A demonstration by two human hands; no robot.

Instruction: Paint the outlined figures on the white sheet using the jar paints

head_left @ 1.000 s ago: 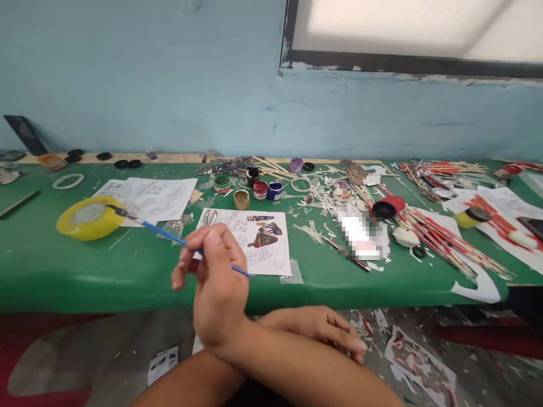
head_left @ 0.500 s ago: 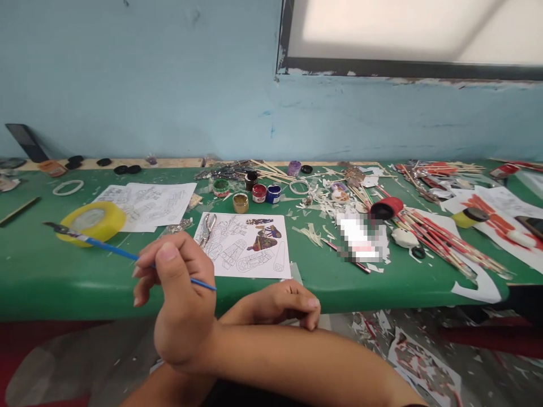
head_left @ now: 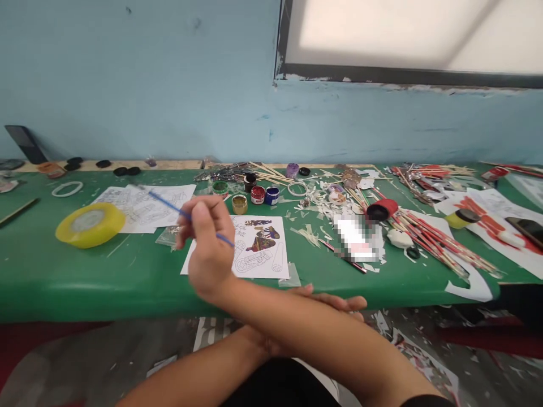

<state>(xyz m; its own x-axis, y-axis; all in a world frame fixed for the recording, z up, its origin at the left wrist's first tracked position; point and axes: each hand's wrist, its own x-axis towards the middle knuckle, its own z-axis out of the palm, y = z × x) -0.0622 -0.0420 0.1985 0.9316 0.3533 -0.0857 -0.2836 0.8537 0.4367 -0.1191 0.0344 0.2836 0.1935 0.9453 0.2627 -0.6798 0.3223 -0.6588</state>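
Observation:
My forearms cross, the right lying over the left. My right hand (head_left: 210,249) is closed around the blue handle of a paintbrush (head_left: 169,205), whose blurred tip points left above some printed sheets (head_left: 182,195). Below that hand lies another line-drawing sheet (head_left: 278,265), with several shapes painted in dark red, blue and gold. My left hand (head_left: 339,302), partly covered by my right forearm, reaches right past the table's front edge, fingers stretched out and holding nothing. Behind the sheet stand open paint pots: gold (head_left: 240,204), red (head_left: 258,195), blue (head_left: 272,195), green (head_left: 220,189) and black (head_left: 250,181).
A yellow tape roll (head_left: 90,225) lies on the green tabletop (head_left: 139,282) at left. To the right are paper scraps (head_left: 311,234), a tipped red cup (head_left: 382,210), red-and-white sticks (head_left: 436,240) and a yellow jar (head_left: 462,218). A phone (head_left: 26,144) leans against the wall.
My right hand has moved right and slightly up, carrying the paintbrush away from the tape roll and over the sheets. My left hand has shifted right, its fingers now straightened.

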